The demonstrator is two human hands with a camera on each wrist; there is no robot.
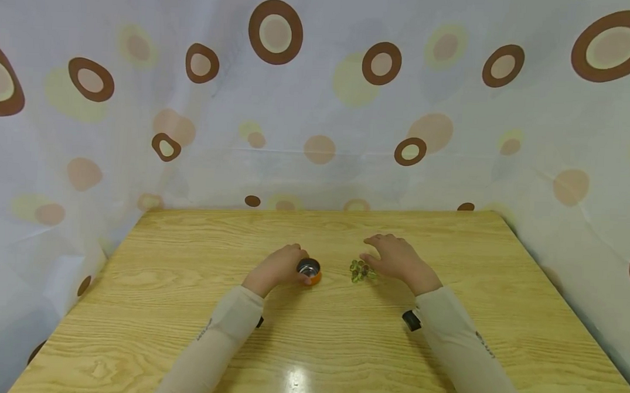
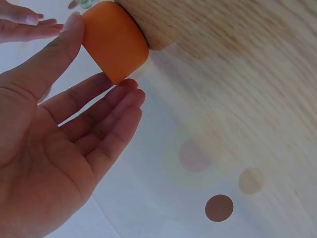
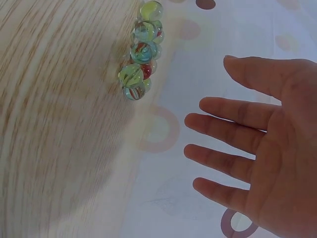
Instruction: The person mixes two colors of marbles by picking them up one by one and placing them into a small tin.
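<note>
A small orange cup (image 1: 315,277) with a shiny metal inside stands upright on the wooden table. My left hand (image 1: 280,269) grips it from the left; in the left wrist view the thumb lies along one side of the orange cup (image 2: 115,42) and the fingers are on the other. To its right, several glass marbles (image 1: 360,270) sit bunched together on the wood. The right wrist view shows these marbles (image 3: 141,52) as clear glass with green, yellow, blue and red swirls. Just beside them, my right hand (image 1: 396,260) holds nothing, its fingers apart and fairly straight.
The wooden table (image 1: 183,308) extends around both hands. A pale curtain (image 1: 319,103) with brown, yellow and peach circles hangs along its back and sides. Dark wrist devices, one a black piece (image 1: 411,320), sit under the sleeves.
</note>
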